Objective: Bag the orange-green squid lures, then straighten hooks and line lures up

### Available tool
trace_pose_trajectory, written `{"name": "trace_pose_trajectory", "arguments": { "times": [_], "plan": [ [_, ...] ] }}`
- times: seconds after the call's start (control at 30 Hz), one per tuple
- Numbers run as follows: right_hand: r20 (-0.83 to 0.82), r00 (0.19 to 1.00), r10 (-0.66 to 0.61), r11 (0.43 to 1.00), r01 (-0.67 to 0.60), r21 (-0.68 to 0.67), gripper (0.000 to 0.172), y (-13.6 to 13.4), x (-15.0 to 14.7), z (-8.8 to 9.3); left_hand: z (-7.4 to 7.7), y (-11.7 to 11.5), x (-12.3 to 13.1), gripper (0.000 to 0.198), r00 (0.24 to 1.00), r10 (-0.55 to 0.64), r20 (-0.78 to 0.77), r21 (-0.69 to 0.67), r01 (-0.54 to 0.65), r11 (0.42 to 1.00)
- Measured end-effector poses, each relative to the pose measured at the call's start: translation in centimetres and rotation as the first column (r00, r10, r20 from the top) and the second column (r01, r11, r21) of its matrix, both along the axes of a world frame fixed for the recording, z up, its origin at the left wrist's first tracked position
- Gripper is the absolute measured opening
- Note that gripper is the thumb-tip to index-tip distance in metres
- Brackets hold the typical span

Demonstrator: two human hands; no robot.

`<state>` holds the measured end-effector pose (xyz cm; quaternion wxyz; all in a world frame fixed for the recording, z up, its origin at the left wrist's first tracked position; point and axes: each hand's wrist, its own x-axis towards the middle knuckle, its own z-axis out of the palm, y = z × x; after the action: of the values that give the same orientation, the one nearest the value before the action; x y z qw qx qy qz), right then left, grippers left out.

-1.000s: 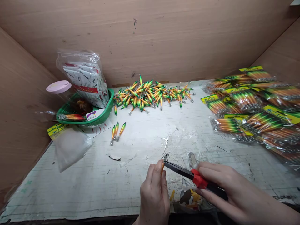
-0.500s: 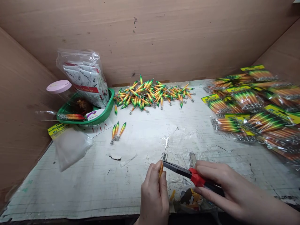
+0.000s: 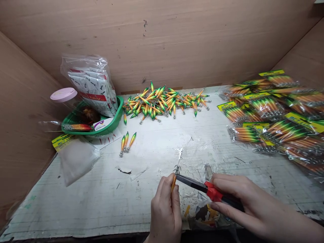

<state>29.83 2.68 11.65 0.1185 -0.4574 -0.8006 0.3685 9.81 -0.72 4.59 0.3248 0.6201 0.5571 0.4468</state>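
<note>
Fingers (image 3: pixel 165 185) of the left hand (image 3: pixel 165 211) are pinched shut on a lure (image 3: pixel 173 180). Its orange body stands upright, w/ the hook cluster sticking out above the fingertips. The right hand (image 3: pixel 243 202) is wrapped closed round the red & black grips of the pliers (image 3: pixel 199 185). The thin dark nose runs left & meets the lure just under its hooks; can't tell if the tips clamp it or only touch. Both hands sit at the near edge of the desk (image 3: pixel 101 202), centre-right, over a patch of torn film & scraps (image 3: pixel 202 214).

Further out, three loose lures (image 3: pixel 127 142) lie side by side left of centre, well apart from the hands. Behind them, by the back wall (image 3: pixel 177 40), is a big pile of lures (image 3: pixel 164 101), green/yellow/orange. Just left of the pile is a green basket (image 3: pixel 119 103) w/ a clear bag of printed cards (image 3: pixel 92 84) leaning in it & a pink-lidded jar (image 3: pixel 63 94) at its left. In front of the basket lies a stack of empty clear bags (image 3: pixel 76 157) w/ a yellow header. Far right is a heap of packed lures (image 3: pixel 273 118) in clear packs w/ yellow headers.
</note>
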Motion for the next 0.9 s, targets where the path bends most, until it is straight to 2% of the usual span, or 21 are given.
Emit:
{"name": "trace_pose_trajectory", "arguments": {
  "times": [0.1,0.2,0.43,0.7,0.8,0.9],
  "plan": [
    [0.012,1.0,-0.002,1.0,0.002,-0.018,0.011,-0.02,-0.05,0.04,0.15,-0.06,0.03,0.023,1.0,-0.007,-0.005,-0.029,0.006,1.0],
    [0.042,0.999,0.016,0.999,-0.015,-0.035,0.014,-0.02,-0.2,0.1,-0.03,-0.11,0.02,0.023,0.999,-0.008,-0.039,-0.001,0.008,1.0],
    [0.06,0.998,0.035,0.999,-0.035,-0.006,0.016,0.17,-0.59,0.32,-0.79,-0.01,-0.23,0.03,0.985,0.009,-0.172,0.136,0.015,0.991],
    [0.098,0.991,0.088,0.996,-0.088,-0.012,0.018,0.25,-0.41,-0.16,-0.44,0.55,-0.87,0.031,0.942,0.087,-0.323,0.324,0.024,0.946],
    [0.098,0.99,0.106,0.994,-0.106,-0.004,0.016,0.5,-0.26,-0.38,-0.64,0.4,-0.95,0.034,0.958,0.054,-0.283,0.285,0.03,0.958],
    [0.073,0.992,0.1,0.995,-0.102,0.014,0.017,0.8,-0.15,-0.35,-0.45,0.24,-0.91,0.03,0.994,-0.012,-0.112,0.149,0.028,0.988]
  ]
}}
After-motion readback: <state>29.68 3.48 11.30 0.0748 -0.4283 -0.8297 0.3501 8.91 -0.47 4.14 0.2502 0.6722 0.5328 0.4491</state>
